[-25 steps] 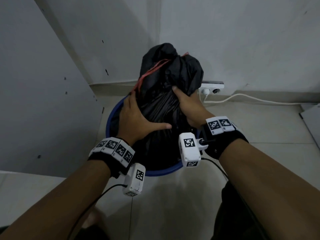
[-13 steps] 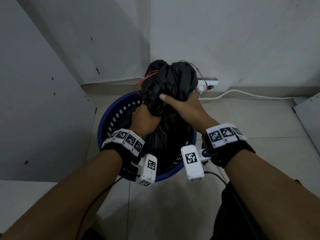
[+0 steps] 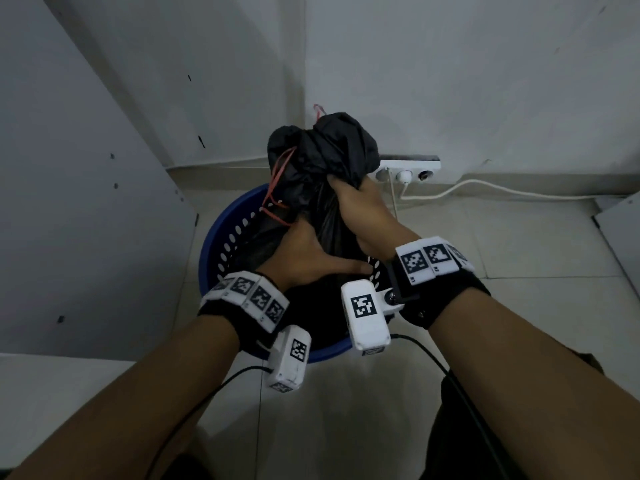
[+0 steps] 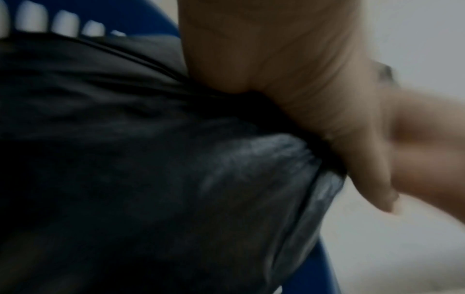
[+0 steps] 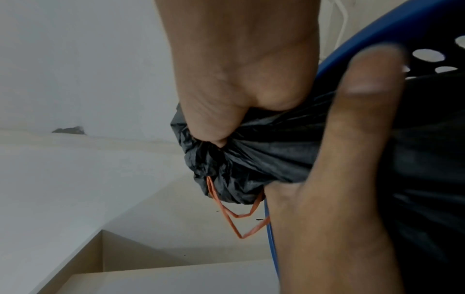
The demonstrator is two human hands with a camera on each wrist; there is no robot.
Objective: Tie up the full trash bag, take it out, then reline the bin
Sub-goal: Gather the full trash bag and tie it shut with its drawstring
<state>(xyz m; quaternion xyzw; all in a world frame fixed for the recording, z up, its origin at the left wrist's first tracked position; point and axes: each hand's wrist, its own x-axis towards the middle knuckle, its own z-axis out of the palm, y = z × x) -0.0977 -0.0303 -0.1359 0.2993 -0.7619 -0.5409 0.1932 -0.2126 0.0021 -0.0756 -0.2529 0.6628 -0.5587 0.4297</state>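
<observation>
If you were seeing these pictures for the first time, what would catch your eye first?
The black trash bag, bunched at its neck in the right hand, rises from the blue perforated bin in the corner. Orange drawstrings dangle from its gathered top, and the left hand presses the bag lower down. Behind it, a white power strip lies on the floor by the wall.

No legible text; wrist bands (image 3: 429,258) bear only coded markers.

blurred left hand (image 4: 289,65) on black trash bag (image 4: 151,169), blue bin (image 4: 141,18)
</observation>
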